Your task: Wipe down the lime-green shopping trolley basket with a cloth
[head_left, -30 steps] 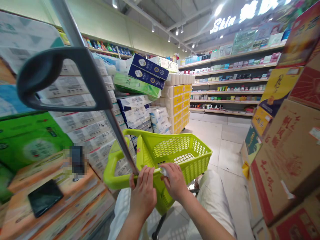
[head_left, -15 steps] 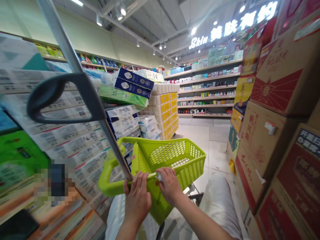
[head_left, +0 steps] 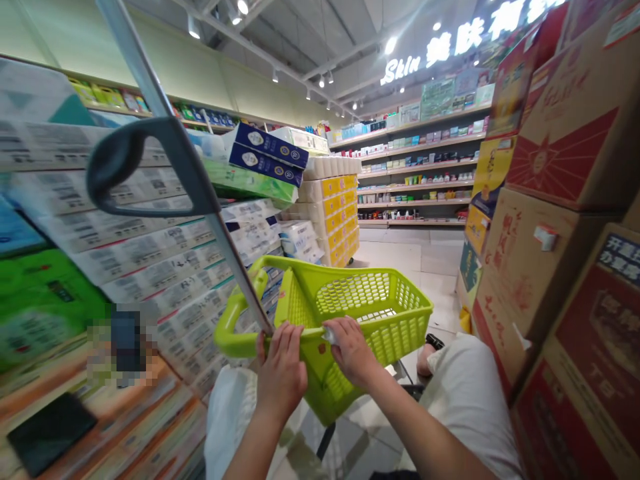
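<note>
A lime-green plastic shopping cart (head_left: 377, 297) stands in front of me, tilted in my view, with holes in its basket walls. My left hand (head_left: 281, 365) is closed over its near rim, close to the foot of a grey metal pole (head_left: 233, 257) with a loop-shaped dark grip (head_left: 193, 167). Whether the hand also touches the pole is unclear. My right hand (head_left: 354, 353) rests on the same rim, fingers curled around a small white crumpled piece (head_left: 329, 333) whose kind I cannot make out.
Stacked white paper packs (head_left: 165, 257) and blue tissue packs (head_left: 267, 157) rise on the left. Red-and-brown cartons (head_left: 560, 140) line the right side. Shelves of small goods (head_left: 415, 177) stand behind a tiled floor (head_left: 395, 250). A dark flat object (head_left: 51, 433) lies at lower left.
The cart, pole and both hands appear slightly higher and further right in view. Beside my right leg, a foot with a black strap has come into sight. Both hands keep their places on the rim.
</note>
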Available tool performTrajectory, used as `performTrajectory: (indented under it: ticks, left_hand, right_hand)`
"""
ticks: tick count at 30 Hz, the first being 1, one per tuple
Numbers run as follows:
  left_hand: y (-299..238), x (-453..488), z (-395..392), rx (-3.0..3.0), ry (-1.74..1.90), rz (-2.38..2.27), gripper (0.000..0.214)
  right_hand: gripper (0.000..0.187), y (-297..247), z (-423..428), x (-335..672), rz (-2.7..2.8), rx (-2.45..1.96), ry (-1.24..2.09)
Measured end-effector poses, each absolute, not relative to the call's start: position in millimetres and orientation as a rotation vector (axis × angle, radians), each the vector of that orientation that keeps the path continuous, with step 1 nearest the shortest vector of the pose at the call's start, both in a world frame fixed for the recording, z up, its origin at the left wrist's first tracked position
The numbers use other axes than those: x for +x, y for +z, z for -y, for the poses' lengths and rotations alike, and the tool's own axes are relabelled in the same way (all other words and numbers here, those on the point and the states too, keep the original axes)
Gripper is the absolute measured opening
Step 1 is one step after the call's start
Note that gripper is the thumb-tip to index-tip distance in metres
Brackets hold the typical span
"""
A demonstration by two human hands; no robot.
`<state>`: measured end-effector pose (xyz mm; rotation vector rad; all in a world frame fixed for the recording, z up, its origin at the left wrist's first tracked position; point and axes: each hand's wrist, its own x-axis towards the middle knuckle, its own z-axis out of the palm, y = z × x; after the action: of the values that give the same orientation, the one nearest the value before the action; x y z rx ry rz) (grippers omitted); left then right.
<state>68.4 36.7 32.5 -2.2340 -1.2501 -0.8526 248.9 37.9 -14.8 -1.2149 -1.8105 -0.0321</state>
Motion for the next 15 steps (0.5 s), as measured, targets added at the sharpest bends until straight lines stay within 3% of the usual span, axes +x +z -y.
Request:
performTrajectory:
  ticks: [7, 15]
  left_hand:
    - [25, 74, -37, -2.202, -0.910, 1.289, 0.056]
    - [26, 69, -38, -2.189, -0.858, 1.267, 0.054]
  right_hand:
    - [0.037, -28, -38, 257, 1.458, -1.437, -0.145]
    - [0.045, 5, -38, 217, 1.769, -1.246, 0.046]
